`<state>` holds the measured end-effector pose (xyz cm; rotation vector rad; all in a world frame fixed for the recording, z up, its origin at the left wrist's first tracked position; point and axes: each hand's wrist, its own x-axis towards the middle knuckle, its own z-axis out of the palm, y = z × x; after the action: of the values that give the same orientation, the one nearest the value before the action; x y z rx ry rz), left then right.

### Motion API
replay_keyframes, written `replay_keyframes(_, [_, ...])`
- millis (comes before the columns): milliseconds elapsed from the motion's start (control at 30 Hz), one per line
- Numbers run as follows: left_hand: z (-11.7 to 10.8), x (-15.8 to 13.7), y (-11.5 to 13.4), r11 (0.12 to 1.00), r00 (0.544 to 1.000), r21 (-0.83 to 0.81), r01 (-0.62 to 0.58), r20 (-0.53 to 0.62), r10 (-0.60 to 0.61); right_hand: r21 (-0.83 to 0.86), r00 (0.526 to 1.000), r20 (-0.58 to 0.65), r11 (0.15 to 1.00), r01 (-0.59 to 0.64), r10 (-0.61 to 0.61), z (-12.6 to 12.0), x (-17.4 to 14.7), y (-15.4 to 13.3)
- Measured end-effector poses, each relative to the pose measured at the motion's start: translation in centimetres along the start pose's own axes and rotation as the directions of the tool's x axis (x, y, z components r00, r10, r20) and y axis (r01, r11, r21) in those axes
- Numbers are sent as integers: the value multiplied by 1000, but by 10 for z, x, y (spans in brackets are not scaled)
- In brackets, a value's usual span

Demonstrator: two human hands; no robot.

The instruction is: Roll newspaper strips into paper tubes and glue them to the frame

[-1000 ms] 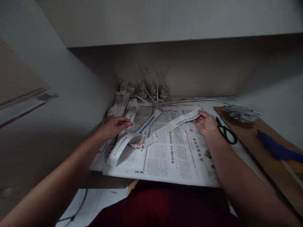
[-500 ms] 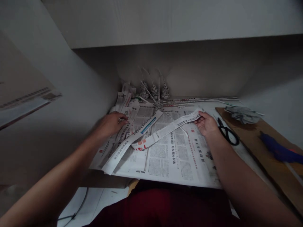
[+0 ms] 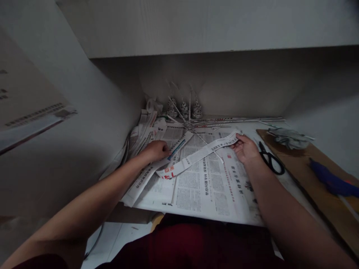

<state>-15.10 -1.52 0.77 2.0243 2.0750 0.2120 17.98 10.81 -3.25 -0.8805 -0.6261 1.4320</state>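
clock centred on the newspaper sheet (image 3: 190, 194), 12 = away from the person. left to right:

- 10–11 o'clock: pile of loose strips (image 3: 144, 123), overlapping, against the left side.
- 10 o'clock: left hand (image 3: 157, 151), fingers curled in, low over the blue-print strip (image 3: 178, 148). can't tell if it's pinching that strip or just resting on it.
- 11–12 o'clock, at the back: three woven cones (image 3: 184, 109) with thin stalks sticking up. thin paper rods (image 3: 241, 120) lie from there to about 1.
- centre to 2 o'clock: paper strip (image 3: 200, 153), slanting across the sheet, near end by the blue-print strip. can't see whether the two are joined.
- 2 o'clock: right hand (image 3: 245, 147), thumb and fingers pinching the far end of the paper strip.
- 3 o'clock: black scissors (image 3: 271, 162) just beside the right forearm, untouched. brown board (image 3: 294, 162) past them.

step, my read: sorting/laying out strips, right end secured. next move calls for a sure left grip on one strip only, light tension; thin paper likely creases or tears if yanked.
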Motion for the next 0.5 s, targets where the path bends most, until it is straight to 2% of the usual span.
replay_keyframes(67, [-5, -2, -15, 999, 996, -53, -11, -87, 7, -13, 1000, 4, 1000, 1, -1, -1, 1, 1])
replay_keyframes(200, [-17, -3, -39, 981, 973, -192, 38, -216, -80, -18, 1000, 14, 1000, 14, -14, -1, 2, 2])
replay_keyframes(333, [-9, -5, -30, 927, 994, -373, 30, -85, -66, -27, 1000, 22, 999, 17, -16, -1, 0, 2])
replay_keyframes(500, [10, -10, 2, 986, 997, -147, 73, -19, -77, -29, 999, 29, 999, 18, -17, -1, -1, 1])
